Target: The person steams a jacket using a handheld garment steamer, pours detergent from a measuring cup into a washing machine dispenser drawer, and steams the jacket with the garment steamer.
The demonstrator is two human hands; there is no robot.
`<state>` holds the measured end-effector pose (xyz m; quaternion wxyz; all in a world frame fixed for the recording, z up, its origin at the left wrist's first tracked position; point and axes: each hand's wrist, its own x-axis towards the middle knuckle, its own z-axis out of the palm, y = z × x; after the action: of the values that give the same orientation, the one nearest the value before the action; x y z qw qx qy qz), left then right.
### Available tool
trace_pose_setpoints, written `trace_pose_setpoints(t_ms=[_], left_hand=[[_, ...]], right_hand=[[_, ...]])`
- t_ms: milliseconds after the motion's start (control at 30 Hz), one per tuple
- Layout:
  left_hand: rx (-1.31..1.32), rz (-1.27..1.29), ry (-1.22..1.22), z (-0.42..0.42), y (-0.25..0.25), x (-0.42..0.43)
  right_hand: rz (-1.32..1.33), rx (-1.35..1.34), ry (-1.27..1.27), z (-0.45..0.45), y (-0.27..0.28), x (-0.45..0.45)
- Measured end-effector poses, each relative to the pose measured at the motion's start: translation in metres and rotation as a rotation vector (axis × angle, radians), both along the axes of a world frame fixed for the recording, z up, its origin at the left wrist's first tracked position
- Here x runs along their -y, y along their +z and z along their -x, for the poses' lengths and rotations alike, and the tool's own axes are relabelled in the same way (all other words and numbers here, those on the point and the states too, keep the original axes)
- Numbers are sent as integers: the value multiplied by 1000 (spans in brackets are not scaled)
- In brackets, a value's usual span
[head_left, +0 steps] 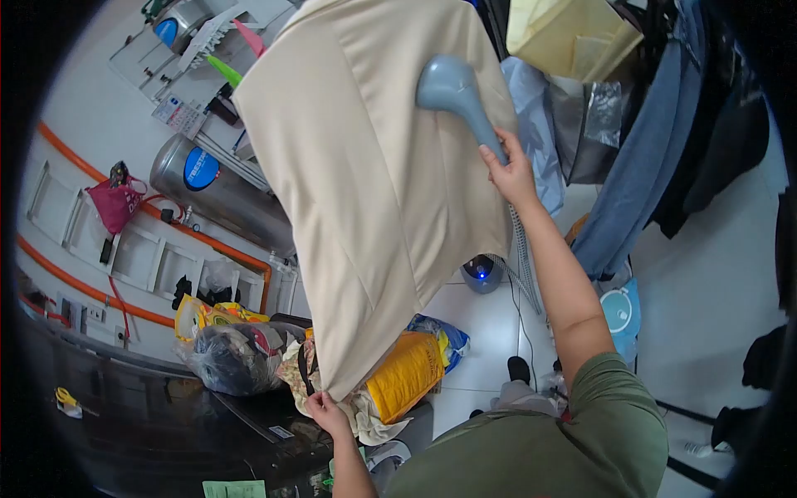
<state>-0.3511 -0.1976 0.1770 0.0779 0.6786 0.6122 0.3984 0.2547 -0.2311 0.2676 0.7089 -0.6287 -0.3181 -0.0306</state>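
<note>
A cream-coloured jacket (365,166) hangs in front of me, its lower corner drawn out towards the bottom left. My left hand (326,409) pinches that corner. In my right hand (513,172) is the handle of a blue-grey garment steamer (452,87), its head against or just over the upper right of the cloth; I cannot tell whether it touches. A ribbed hose (523,257) runs down from the handle beside my forearm. The steamer's base (481,274) with a blue light stands on the floor, partly hidden by the jacket.
Left, a dark table (158,423) carries yellow scissors (68,402), a plastic bag of clothes (237,357) and a yellow bag (407,373). A steel tank (220,195) and orange pipe (166,232) line the wall. Blue trousers (639,174) hang at right; a cord (523,332) crosses the floor.
</note>
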Motion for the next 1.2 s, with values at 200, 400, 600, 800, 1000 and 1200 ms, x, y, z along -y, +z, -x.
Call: trace_pose_setpoints(t_ms=[200,400,600,800,1000,1200], left_hand=[[-34,64,-59,-37,-4,-20],[415,-259,-371,-156,145,-133],[473,-5,-718,-298,282,-235],[481,217,-949,-383,305,-297],[844,449,-1268,-379,322,-273],[365,235,-1117,-367,356,-264]], right_hand=[[-186,-48,69,-22,60,9],[-67,-22,-33,-19,125,24],[8,88,-99,-28,147,27],[115,79,-195,-13,163,19],[138,243,-155,32,159,-10],[135,138,-152,55,169,-19]])
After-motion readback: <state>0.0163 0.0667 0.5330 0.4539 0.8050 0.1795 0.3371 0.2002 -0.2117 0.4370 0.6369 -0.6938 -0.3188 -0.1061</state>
